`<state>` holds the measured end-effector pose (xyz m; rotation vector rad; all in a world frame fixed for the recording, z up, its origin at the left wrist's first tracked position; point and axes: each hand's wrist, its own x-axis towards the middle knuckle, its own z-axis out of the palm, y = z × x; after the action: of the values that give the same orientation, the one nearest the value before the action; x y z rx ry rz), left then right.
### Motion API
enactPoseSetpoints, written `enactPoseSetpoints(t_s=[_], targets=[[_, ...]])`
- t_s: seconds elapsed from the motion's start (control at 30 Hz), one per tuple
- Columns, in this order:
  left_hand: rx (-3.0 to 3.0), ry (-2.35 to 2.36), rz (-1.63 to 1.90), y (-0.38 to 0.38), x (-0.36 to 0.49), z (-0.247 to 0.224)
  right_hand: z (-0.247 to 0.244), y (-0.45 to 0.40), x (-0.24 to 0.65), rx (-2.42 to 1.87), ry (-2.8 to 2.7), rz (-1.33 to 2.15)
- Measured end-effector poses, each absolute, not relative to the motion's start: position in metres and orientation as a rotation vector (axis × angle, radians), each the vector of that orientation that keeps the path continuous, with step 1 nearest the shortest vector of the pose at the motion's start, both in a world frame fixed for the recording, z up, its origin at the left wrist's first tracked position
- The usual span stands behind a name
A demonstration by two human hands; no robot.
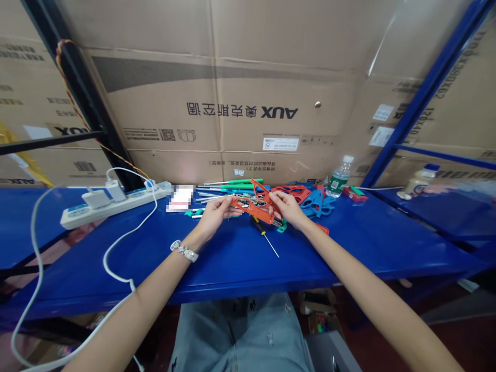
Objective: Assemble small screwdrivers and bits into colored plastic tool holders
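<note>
Above the blue table, my left hand (219, 213) is closed on the left end of an orange plastic tool shell (256, 211) with small parts inside. My right hand (287, 207) pinches a second orange piece (260, 190) that rises at an angle over the shell's right part. A screwdriver (264, 234) with a black and yellow handle lies just below the shell, its tip toward me. Behind my hands are green-handled rods (242, 182), and to the right are red plastic parts (296, 192) and blue plastic parts (320, 204).
A power strip (116, 204) with white plugs and a cable (112, 258) lies on the left of the table (217, 263). At the back right stand a water bottle (340, 178) and a red box (355, 194). Large cartons (240, 77) rise behind.
</note>
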<state>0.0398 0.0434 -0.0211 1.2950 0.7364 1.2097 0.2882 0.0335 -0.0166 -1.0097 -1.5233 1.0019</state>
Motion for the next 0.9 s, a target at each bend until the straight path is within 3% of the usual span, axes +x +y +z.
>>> enactPoseSetpoints(t_s=[0.27, 0.53, 0.77, 0.9], targets=[[1.092, 0.847, 1.182, 0.060, 0.065, -0.006, -0.005, 0.036, 0.298, -0.969, -1.342, 0.802], [1.296, 1.040, 1.074, 0.078, 0.116, 0.006, -0.005, 0.037, 0.301, -1.005, -1.341, 0.845], [1.664, 1.099, 1.113, 0.073, 0.082, 0.014, -0.008, 0.030, 0.291, -1.114, -1.508, 0.893], [1.910, 1.015, 1.308, 0.057, 0.054, 0.013, -0.011, 0.025, 0.281, -1.137, -1.641, 0.837]])
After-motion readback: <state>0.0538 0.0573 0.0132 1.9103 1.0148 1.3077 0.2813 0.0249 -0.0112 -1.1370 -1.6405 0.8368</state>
